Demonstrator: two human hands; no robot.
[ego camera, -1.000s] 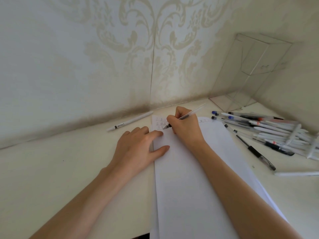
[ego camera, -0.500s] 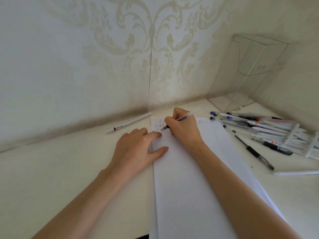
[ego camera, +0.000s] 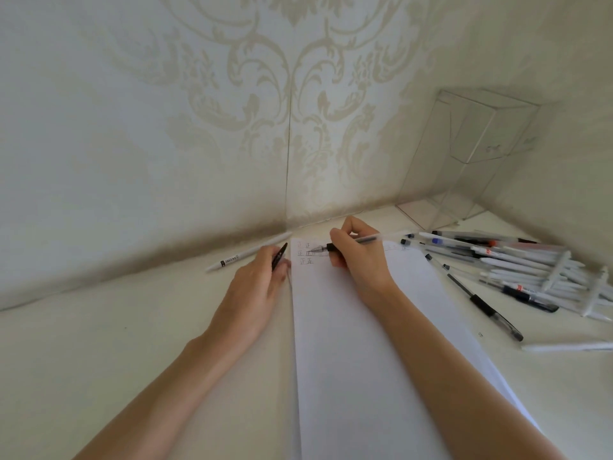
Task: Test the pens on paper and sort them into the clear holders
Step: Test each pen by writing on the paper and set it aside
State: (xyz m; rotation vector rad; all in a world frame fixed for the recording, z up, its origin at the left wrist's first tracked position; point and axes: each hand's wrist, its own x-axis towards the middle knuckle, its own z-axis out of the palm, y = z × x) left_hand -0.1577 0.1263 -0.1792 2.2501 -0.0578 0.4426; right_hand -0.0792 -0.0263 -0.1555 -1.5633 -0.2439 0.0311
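A white sheet of paper [ego camera: 348, 343] lies lengthwise on the desk, with small written characters near its far edge. My right hand [ego camera: 361, 260] grips a clear-barrelled pen [ego camera: 365, 240], its tip pointing left over the written marks. My left hand [ego camera: 255, 287] sits just left of the paper's edge and pinches a small black pen cap [ego camera: 279, 256]. A pile of several pens [ego camera: 517, 263] lies to the right of the paper. The clear holders [ego camera: 464, 161] stand in the far right corner, and I see no pens in them.
A white pen [ego camera: 245, 252] lies by the wall, just beyond my left hand. A black pen [ego camera: 481, 302] lies apart from the pile near the paper, and another white pen [ego camera: 567, 346] lies at the right edge. Walls close in behind and to the right.
My left hand has come off the paper's corner, slid a little left, and now shows a black cap between its fingers. The pen in my right hand lies flatter, pointing left.
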